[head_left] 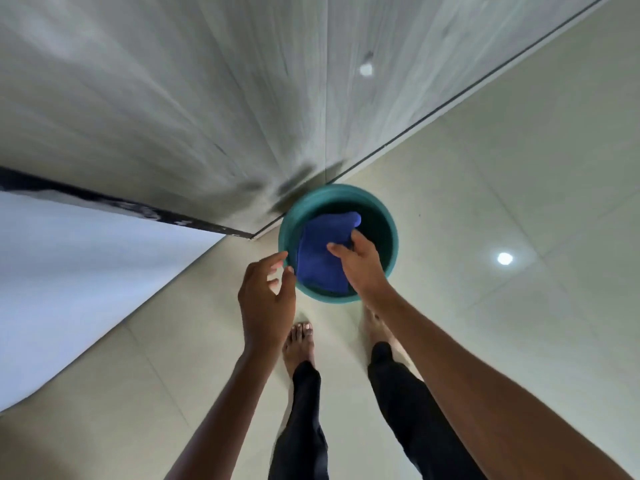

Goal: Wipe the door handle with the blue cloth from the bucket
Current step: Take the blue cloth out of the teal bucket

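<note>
You are taking the cloth out, the task's first step. Your left hand (265, 299) is hovering beside the bucket (388, 216) rim, fingers loosely spread, holding nothing. Your right hand (360, 268) is pinching the blue cloth (318, 254), which is lying inside the bucket. Next, I judge, you are lifting it clear; no door handle is showing.

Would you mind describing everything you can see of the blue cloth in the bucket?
The blue cloth is a deep blue, soft-looking fabric, loosely folded and crumpled. It sits inside the round teal bucket on the tiled floor, filling the left part of its opening. The right hand grips it near its upper right edge, thumb on top. The left hand is open beside the bucket's rim, not touching the cloth.
</note>
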